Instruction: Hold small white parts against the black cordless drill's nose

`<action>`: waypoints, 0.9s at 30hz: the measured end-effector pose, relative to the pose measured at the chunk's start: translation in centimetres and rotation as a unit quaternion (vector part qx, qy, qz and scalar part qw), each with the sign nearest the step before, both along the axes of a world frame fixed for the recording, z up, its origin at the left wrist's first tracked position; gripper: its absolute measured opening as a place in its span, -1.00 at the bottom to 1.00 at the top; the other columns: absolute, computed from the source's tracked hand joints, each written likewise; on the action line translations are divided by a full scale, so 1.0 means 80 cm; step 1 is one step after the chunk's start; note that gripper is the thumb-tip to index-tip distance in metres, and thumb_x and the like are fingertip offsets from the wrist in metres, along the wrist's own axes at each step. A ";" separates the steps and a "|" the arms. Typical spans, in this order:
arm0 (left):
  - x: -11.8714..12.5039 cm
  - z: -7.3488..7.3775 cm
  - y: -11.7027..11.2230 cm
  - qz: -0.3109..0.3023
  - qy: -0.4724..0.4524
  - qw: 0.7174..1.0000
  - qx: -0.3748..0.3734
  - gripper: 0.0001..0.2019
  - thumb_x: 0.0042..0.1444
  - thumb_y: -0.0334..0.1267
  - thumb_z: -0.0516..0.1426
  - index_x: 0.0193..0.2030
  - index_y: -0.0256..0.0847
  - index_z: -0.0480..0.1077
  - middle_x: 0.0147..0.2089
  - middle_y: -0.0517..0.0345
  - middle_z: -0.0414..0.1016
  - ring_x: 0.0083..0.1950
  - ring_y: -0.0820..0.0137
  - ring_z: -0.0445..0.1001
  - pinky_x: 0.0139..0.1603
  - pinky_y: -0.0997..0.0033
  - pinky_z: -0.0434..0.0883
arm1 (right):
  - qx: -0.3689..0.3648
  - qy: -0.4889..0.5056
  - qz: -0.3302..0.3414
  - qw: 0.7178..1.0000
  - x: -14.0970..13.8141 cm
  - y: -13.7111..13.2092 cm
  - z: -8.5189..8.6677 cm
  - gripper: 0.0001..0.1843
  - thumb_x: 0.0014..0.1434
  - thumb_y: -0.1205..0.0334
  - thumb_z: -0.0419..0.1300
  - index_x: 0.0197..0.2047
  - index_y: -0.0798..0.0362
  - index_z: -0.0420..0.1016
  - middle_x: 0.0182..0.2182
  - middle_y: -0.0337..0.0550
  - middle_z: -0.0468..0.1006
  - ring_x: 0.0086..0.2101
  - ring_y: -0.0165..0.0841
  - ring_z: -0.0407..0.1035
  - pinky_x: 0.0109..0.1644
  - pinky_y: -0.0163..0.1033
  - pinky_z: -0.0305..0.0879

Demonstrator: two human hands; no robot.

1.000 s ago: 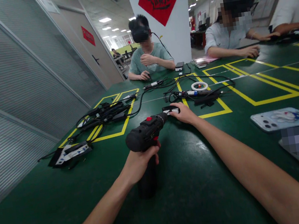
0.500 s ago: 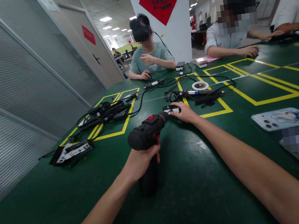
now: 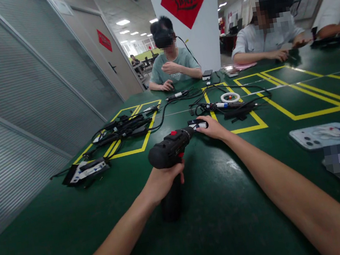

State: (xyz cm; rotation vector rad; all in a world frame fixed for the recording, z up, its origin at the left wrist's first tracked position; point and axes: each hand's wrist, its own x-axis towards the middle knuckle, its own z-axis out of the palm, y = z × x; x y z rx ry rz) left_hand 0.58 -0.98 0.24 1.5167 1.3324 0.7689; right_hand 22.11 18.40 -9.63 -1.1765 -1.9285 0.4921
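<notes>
My left hand (image 3: 167, 180) is wrapped round the grip of a black cordless drill (image 3: 168, 150) with red buttons. The drill stands upright over the green table, its chuck pointing forward and to the right. Just past the chuck, my right hand (image 3: 214, 127) has its fingers closed on a small black-and-white block (image 3: 198, 124). The drill's tip meets or nearly meets this block; I cannot tell if they touch. The block's far side is partly hidden by my fingers.
Bundled black cables (image 3: 125, 127) lie at the left, beside a black-and-white packet (image 3: 87, 170). Beyond my right hand are a white tape roll (image 3: 230, 97) and a soldering-iron-like tool (image 3: 222, 105). A phone (image 3: 326, 135) lies at the right. Two people sit across the green table (image 3: 221, 213).
The whole view has shifted slightly, so things appear a little further right. My hands keep their holds on the drill and the block. A co-worker's hand at the right has moved.
</notes>
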 end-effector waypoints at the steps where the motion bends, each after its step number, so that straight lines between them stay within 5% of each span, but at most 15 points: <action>1: 0.000 0.000 0.000 0.001 -0.001 1.000 0.000 -0.87 0.07 -0.26 0.08 -0.26 -0.24 0.38 -0.54 0.22 0.40 -0.48 0.39 0.36 -0.36 0.39 0.24 | -0.001 0.000 0.000 1.000 0.000 -0.001 0.001 -0.44 0.07 0.12 0.26 0.14 0.03 0.35 -0.02 -0.04 0.39 -0.03 -0.24 0.34 0.13 -0.12 0.23; 27: 0.014 0.012 -0.007 0.051 -0.038 0.998 -0.015 -0.81 -0.02 -0.25 0.12 -0.26 -0.29 0.38 -0.45 0.17 0.41 -0.54 0.42 0.35 -0.42 0.39 0.25 | -0.001 0.003 0.008 1.000 0.001 0.001 -0.001 -0.43 0.06 0.13 0.26 0.15 0.03 0.34 -0.01 -0.05 0.38 -0.02 -0.24 0.32 0.15 -0.12 0.21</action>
